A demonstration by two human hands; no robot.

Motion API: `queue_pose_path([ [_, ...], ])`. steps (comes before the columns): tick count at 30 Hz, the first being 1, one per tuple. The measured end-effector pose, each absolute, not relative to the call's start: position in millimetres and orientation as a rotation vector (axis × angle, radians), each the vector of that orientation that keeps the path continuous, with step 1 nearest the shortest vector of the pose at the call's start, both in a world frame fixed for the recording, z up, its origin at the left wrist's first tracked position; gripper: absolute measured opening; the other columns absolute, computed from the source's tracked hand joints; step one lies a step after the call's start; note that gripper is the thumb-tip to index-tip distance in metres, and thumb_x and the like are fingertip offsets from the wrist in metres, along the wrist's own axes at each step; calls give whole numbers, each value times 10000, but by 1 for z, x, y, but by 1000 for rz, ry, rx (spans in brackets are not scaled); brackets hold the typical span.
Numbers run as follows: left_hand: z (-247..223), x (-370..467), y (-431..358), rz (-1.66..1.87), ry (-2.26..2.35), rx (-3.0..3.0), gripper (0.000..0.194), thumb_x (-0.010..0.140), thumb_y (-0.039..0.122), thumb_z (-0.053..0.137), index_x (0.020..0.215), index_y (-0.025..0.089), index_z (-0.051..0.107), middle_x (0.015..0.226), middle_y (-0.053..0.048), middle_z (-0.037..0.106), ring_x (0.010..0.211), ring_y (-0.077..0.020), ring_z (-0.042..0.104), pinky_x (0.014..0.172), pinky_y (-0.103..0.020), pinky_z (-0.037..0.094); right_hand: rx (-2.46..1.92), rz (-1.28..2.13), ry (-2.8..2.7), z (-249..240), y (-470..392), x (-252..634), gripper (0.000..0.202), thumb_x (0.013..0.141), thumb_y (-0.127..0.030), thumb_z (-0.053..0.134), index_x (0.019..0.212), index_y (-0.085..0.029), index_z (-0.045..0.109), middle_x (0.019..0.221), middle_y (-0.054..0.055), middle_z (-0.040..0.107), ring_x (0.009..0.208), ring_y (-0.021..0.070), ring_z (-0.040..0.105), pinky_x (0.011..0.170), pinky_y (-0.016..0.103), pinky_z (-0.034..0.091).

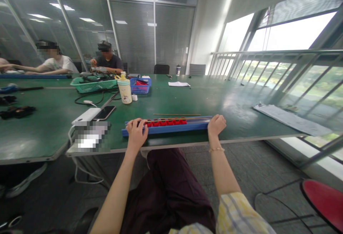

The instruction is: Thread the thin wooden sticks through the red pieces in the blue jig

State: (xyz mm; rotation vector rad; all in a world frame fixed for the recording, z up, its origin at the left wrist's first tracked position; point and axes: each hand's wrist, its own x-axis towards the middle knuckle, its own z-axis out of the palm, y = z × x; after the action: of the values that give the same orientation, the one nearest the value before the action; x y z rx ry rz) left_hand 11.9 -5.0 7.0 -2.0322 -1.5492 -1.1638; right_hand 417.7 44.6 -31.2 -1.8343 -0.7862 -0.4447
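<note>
A long blue channel (174,130) lies along the table's near edge, with a row of red pieces (167,122) in its left and middle part. My left hand (136,130) is closed over the channel near its left end, the fingers reaching across to the red pieces. At the right end, my right hand (217,125) is a closed fist around the channel; its fingertips are hidden. One thin yellowish rod (177,114) lies on the table just behind the channel. A second thin rod seems to run along the top of the red pieces.
Left of the channel are a phone (105,112), a white power bank (86,115) with cables and a blurred-out item. Behind stand a cream cup (124,91), a green basket (91,85) and a blue basket (139,86). A clipboard (289,118) lies right; two people sit across.
</note>
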Motion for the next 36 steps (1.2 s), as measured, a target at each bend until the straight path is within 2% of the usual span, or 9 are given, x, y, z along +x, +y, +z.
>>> queue_pose_path([
  [15, 5, 12, -5, -1148, -1555, -2020, 291, 929, 332, 473, 1113, 239, 678, 1192, -106, 583, 1128, -299, 415, 948, -442, 349, -1826, -488, -804, -34, 47, 420, 343, 991, -323, 219, 824, -198, 492, 850, 148, 603, 898, 287, 581, 767, 401, 423],
  [23, 6, 11, -5, -1148, -1546, -2029, 294, 920, 324, 482, 1121, 235, 677, 1192, -116, 579, 1128, -302, 415, 943, -445, 347, -1836, -378, -771, -37, 50, 421, 362, 989, -350, 188, 893, -184, 495, 919, 192, 614, 959, 322, 587, 816, 441, 425],
  [36, 6, 12, -5, -1166, -1539, -2013, 277, 925, 321, 484, 1105, 235, 675, 1179, -106, 593, 1123, -295, 416, 955, -444, 349, -1822, -225, -687, -36, 47, 427, 315, 961, -333, 190, 877, -193, 459, 945, 222, 632, 968, 334, 608, 818, 430, 423],
])
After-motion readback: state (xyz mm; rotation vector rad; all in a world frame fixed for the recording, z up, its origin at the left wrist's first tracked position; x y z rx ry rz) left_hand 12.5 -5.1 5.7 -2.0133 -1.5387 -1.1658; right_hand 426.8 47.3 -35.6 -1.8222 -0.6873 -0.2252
